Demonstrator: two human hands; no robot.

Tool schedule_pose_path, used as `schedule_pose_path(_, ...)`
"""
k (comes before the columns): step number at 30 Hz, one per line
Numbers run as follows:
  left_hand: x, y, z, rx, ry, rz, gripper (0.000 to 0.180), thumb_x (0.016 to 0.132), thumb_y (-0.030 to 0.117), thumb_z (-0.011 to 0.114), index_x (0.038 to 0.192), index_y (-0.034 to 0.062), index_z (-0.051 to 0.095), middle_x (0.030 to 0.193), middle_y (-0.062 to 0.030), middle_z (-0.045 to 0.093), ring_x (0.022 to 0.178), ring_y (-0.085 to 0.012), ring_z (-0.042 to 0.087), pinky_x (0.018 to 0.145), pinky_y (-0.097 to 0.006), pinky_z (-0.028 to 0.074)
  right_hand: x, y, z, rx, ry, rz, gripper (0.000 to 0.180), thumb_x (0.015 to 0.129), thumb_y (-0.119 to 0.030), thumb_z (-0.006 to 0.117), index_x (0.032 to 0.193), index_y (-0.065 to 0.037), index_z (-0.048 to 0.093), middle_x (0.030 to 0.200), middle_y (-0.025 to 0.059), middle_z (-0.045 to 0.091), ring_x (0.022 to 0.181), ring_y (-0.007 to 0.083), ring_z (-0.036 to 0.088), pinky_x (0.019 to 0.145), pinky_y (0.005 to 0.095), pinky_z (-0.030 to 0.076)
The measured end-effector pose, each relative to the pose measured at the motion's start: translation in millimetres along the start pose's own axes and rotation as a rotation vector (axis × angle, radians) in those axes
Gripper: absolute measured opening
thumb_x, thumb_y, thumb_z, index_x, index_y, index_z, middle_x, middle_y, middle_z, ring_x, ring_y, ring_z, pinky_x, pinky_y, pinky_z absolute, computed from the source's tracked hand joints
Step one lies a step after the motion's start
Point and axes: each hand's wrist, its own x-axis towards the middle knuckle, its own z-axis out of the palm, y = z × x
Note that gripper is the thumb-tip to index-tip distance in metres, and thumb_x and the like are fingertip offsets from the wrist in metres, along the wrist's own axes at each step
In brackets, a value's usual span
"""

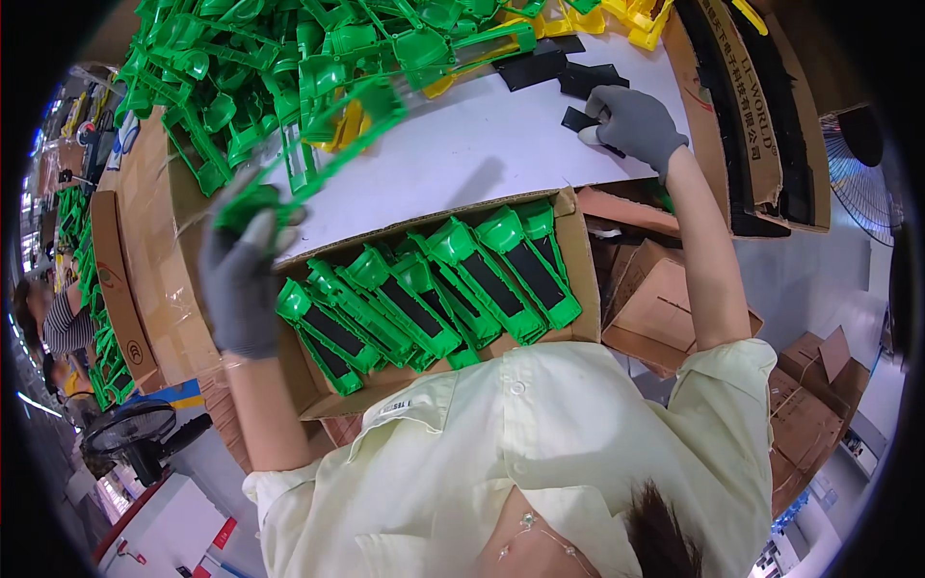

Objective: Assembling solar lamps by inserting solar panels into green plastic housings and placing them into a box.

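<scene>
My left hand [241,284], in a grey glove, is closed around one end of a green plastic frame [349,154], which is smeared by motion and tilts up to the right over the white tabletop [472,178]. At the far right, my grey-gloved right hand [638,125] pinches a small black panel [576,119] at the table surface. More flat black panels [532,69] lie just beyond it. Close to my body, an open carton [581,275] holds several green plastic frames [491,284] side by side, each with a black panel set in it.
A heap of green frames [231,87] covers the far left of the table, with yellow plastic parts [636,17] at the far right. Cartons [713,106] holding black sheets stand right. Cardboard boxes [665,303] sit below. Fans [130,433] stand both sides; another person [67,323] is at left.
</scene>
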Motion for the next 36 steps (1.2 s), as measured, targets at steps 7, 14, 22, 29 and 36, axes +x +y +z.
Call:
schedule_pose_path(7,-21,-57,47,-0.356,-0.145,-0.320,0.038,0.090,0.013,0.056,0.121,-0.0065,0.047,0.106,-0.0139,0.057,0.090,-0.0259,0.063,0.075,-0.028,0.053,-28,-20,-16,0.378,0.174,0.056,0.029,0.075,-0.026,0.067,0.095,-0.007,0.058,0.065,0.0029,0.056,0.057,0.0126,0.053,0.053,0.0263,0.041)
schedule_pose_path(14,-34,-60,70,-0.444,-0.219,-0.437,0.030,0.089,0.005,0.054,0.117,-0.0071,0.050,0.108,-0.0182,0.060,0.090,-0.0280,0.064,0.075,-0.029,0.056,-94,-119,-61,1.148,0.134,0.221,0.022,0.086,-0.016,0.059,0.100,-0.001,0.050,0.069,0.0069,0.062,0.050,0.0074,0.058,0.037,0.0162,0.037)
schedule_pose_path(22,-44,-54,84,-0.464,-0.256,-0.491,0.031,0.088,0.003,0.055,0.116,-0.0091,0.050,0.103,-0.0189,0.061,0.084,-0.0270,0.066,0.068,-0.029,0.058,-102,-143,-6,1.289,0.141,0.188,0.018,0.086,-0.009,0.060,0.098,-0.004,0.048,0.065,0.0040,0.059,0.045,0.0028,0.046,0.040,0.0156,0.033)
schedule_pose_path(29,-46,-48,86,-0.413,-0.261,-0.480,0.032,0.088,0.004,0.055,0.116,-0.0102,0.051,0.098,-0.0183,0.063,0.081,-0.0260,0.067,0.066,-0.030,0.058,-108,-146,-30,1.134,0.014,0.221,0.014,0.085,-0.005,0.059,0.097,0.000,0.055,0.062,0.0010,0.056,0.052,0.0018,0.046,0.045,0.0180,0.036)
schedule_pose_path(36,-45,-47,89,-0.403,-0.281,-0.461,0.031,0.087,0.002,0.056,0.115,-0.0103,0.051,0.094,-0.0172,0.064,0.080,-0.0266,0.067,0.065,-0.030,0.058,-108,-147,-24,1.000,0.133,0.106,0.015,0.085,-0.003,0.057,0.100,0.000,0.056,0.062,0.0008,0.055,0.049,0.0019,0.044,0.044,0.0177,0.034)
